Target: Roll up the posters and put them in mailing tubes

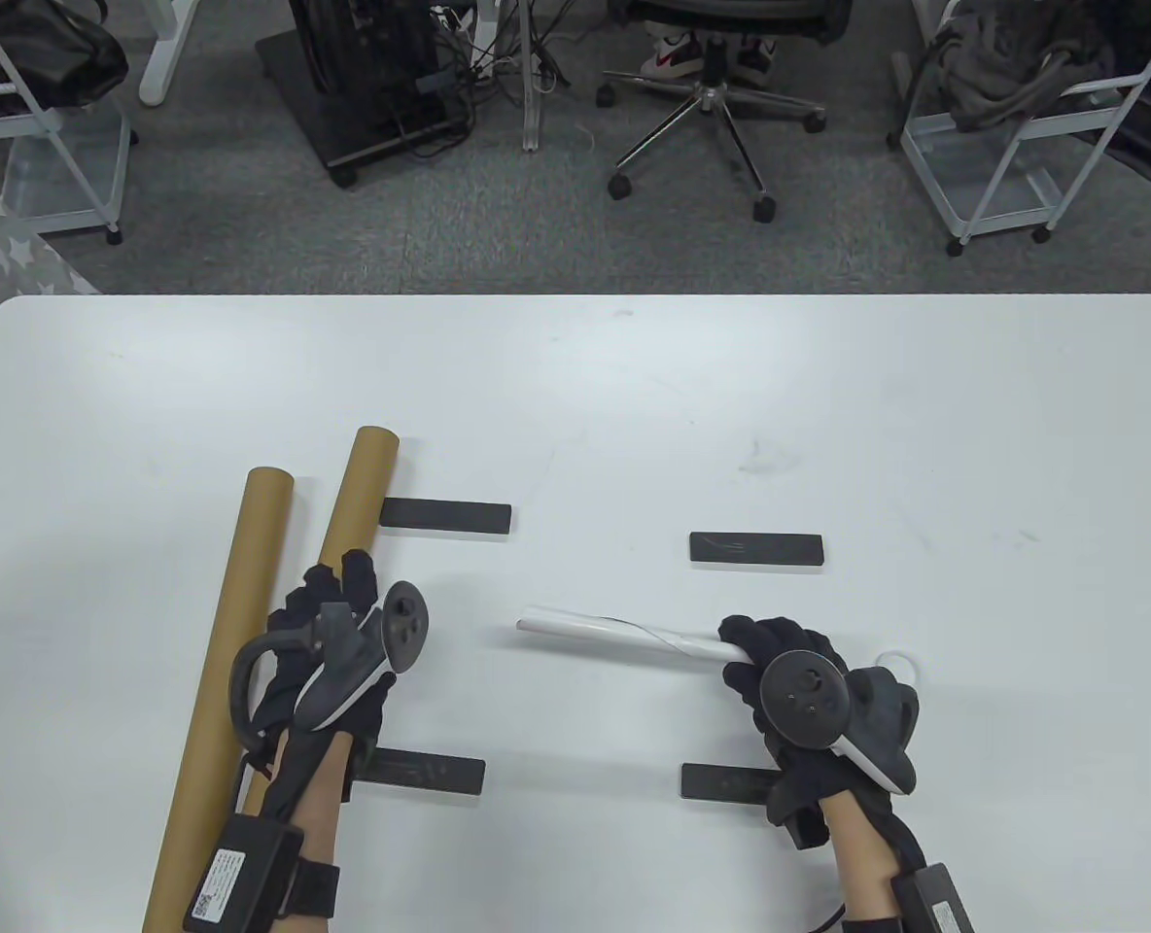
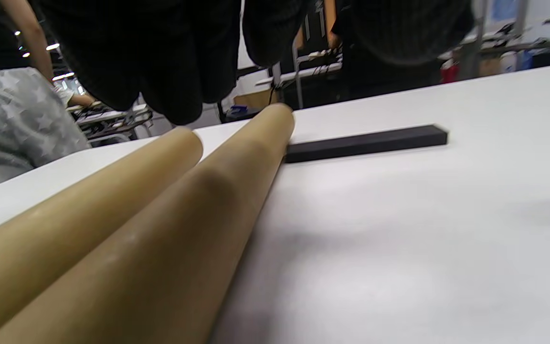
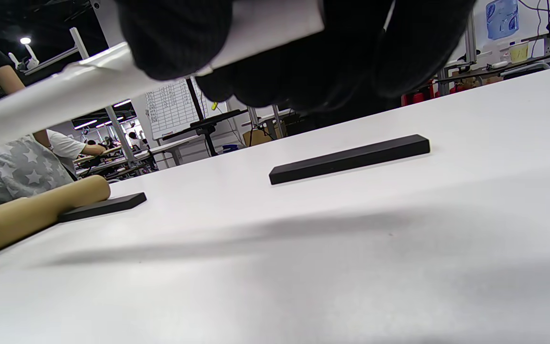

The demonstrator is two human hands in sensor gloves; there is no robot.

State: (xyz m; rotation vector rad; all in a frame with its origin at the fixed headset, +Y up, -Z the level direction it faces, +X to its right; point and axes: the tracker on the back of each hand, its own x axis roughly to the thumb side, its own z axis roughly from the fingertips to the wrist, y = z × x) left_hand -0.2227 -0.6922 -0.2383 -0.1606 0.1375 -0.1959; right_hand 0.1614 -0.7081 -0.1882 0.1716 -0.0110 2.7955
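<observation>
Two brown mailing tubes lie side by side at the table's left, the left tube and the right tube. My left hand hovers over the right tube; its fingers hang just above the cardboard and hold nothing. My right hand grips one end of a rolled white poster. The roll points left and is lifted off the table. In the right wrist view my fingers wrap the poster, whose shadow falls on the tabletop.
Four black flat bars lie on the white table: far left, far right, near left, near right. The far left bar touches the right tube. Chairs and racks stand beyond the far edge.
</observation>
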